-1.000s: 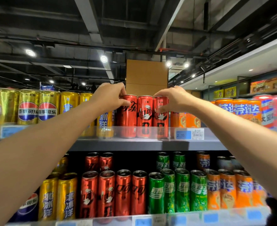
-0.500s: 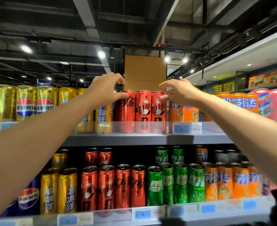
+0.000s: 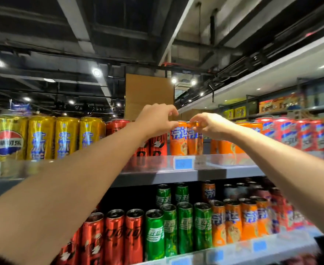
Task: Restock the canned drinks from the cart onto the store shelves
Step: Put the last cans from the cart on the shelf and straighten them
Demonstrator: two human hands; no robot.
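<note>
Two upright orange cans (image 3: 178, 139), blue lettering

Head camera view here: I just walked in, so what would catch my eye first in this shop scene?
Two bare arms reach up to the top shelf, where the left hand and right hand meet at the tops of two orange cans. Left of them stands a glossy row of gold cans. On the shelf below, red cans, green cans and more orange ones line up in colour blocks.
</note>
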